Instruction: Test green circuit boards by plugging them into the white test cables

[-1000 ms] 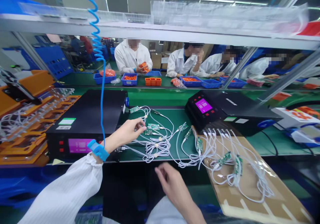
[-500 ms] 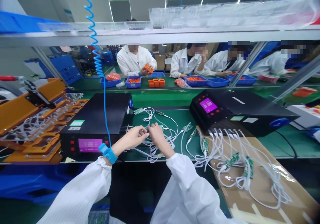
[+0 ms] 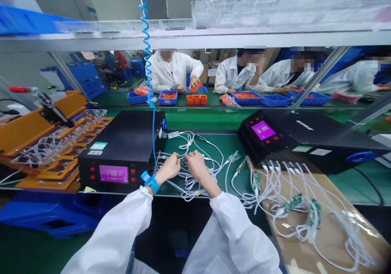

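Note:
My left hand (image 3: pixel 170 167) and my right hand (image 3: pixel 196 166) meet over a tangle of white cables (image 3: pixel 195 176) on the green mat. Both are curled, fingertips pinched on a small green circuit board (image 3: pixel 183 162) lying between them. A blue wrist strap (image 3: pixel 150 181) with a coiled blue cord (image 3: pixel 148 66) circles my left wrist. More green boards on white cables lie on the mat, one of them at the back (image 3: pixel 173 134).
A black tester with a purple screen (image 3: pixel 122 151) stands left, a second one (image 3: pixel 275 137) right. Cabled boards lie on a cardboard sheet (image 3: pixel 324 229) at right. An orange fixture (image 3: pixel 45 139) sits far left. Several people in white coats work at the far bench.
My right hand rose from near my lap to the mat and joined my left hand at the small board. The view shifted slightly left.

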Demonstrator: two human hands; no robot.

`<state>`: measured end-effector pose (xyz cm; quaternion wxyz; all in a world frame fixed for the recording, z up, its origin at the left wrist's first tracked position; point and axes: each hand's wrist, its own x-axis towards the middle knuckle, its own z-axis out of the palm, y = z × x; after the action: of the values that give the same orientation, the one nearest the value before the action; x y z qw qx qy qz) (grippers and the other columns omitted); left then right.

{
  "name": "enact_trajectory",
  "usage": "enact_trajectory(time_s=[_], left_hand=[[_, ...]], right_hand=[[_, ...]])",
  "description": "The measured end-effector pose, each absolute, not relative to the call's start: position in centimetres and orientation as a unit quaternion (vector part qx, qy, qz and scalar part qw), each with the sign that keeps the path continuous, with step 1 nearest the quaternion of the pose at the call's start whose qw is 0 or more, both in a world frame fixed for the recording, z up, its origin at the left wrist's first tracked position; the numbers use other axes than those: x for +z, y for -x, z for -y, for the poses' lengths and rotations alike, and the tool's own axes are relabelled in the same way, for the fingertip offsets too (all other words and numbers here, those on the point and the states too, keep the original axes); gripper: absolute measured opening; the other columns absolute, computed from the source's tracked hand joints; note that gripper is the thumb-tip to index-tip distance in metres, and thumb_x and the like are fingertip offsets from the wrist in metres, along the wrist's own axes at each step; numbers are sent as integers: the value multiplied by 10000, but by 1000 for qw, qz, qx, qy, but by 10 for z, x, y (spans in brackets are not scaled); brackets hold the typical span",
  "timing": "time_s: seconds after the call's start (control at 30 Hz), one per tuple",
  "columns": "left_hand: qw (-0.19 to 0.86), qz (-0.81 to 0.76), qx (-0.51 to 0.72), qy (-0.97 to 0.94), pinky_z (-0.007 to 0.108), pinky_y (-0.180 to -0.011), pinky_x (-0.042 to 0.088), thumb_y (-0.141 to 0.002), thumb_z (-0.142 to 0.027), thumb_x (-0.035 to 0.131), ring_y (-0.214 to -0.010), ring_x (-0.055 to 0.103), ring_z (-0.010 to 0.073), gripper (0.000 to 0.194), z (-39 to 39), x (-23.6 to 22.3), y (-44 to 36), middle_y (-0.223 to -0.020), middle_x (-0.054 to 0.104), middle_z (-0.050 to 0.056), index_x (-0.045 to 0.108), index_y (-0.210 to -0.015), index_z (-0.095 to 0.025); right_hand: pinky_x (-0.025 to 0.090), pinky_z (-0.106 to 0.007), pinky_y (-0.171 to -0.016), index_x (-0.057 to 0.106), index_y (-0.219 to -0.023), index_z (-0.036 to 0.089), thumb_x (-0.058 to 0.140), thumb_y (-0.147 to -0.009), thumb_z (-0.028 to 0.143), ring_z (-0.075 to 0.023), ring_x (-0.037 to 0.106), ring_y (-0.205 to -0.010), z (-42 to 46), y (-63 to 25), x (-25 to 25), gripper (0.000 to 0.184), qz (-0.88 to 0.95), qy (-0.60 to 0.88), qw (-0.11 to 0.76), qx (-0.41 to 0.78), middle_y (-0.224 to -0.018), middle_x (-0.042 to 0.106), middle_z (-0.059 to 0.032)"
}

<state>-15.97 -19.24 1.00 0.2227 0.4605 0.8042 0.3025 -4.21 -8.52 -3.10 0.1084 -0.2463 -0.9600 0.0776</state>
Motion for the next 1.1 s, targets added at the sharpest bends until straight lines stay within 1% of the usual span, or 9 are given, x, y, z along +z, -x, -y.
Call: enact_trajectory(time_s=[0.13,0.3,0.47,0.63,0.77,0.83,0.9,0.97,1.1], left_hand=[[222,-804,309,-457,432,-1068,483,-971,-118,483,-1254,667,330,271,191,7,161,-1306,680,256,594,-1218,-125],[221,-796,326,-460,405,-1091,482,-983,-106,468,-1277,659,303,267,193,4,162,-1311,683,236,596,-1216,-128],[212,-793,335,-463,395,-1100,481,-965,-56,455,-1260,666,278,288,190,4,163,-1331,681,212,619,-1189,-131],[218,-796,325,-462,399,-983,533,-927,-26,474,-1038,736,275,273,186,1,162,-1032,757,157,663,-1084,-144],[203,-802,333,-452,401,-1022,499,-925,-67,541,-1107,708,281,190,186,-4,161,-1025,743,154,659,-1049,-149],[197,-804,341,-446,403,-1029,489,-920,-121,608,-1124,699,289,103,187,-7,161,-961,734,137,645,-1009,-154],[200,-802,354,-438,402,-973,511,-913,-189,669,-1042,718,292,57,188,-9,160,-847,716,104,620,-932,-168],[211,-797,372,-427,380,-876,540,-931,-246,675,-901,738,267,120,188,-11,160,-774,702,77,584,-884,-183],[256,-757,449,-400,311,-709,563,-987,-296,607,-687,726,187,189,187,-7,155,-797,731,35,512,-1105,-183]], right_hand=[[389,-387,-907,724,-1112,150,515,-1011,113,-298,543,-1098,85,40,-32,236,963,240,96,72,-1117,726,-142],[376,-378,-884,715,-1127,167,511,-1001,96,-292,545,-1080,83,42,-29,251,966,235,84,68,-1141,732,-136],[366,-388,-887,738,-1103,169,524,-960,55,-305,561,-1069,83,48,-28,281,969,230,68,64,-1076,748,-139],[368,-423,-906,696,-1314,209,531,-934,43,-324,561,-1066,86,48,-28,446,970,228,69,59,-1078,734,-155],[379,-432,-926,756,-1115,181,517,-925,36,-329,541,-1093,89,43,-25,338,967,231,84,64,-1072,718,-165],[393,-426,-935,739,-1094,167,493,-961,73,-321,538,-1100,91,38,-23,295,964,237,98,70,-1105,705,-163],[412,-404,-946,698,-1150,157,453,-1004,109,-293,552,-1090,93,32,-22,289,957,246,123,88,-1145,687,-150],[434,-370,-950,659,-1180,154,422,-1030,127,-257,583,-1064,94,26,-22,281,946,248,170,126,-1158,670,-131],[477,-321,-871,628,-1191,165,461,-1041,168,-228,646,-1019,93,15,-18,224,919,248,240,189,-1161,667,-108]])
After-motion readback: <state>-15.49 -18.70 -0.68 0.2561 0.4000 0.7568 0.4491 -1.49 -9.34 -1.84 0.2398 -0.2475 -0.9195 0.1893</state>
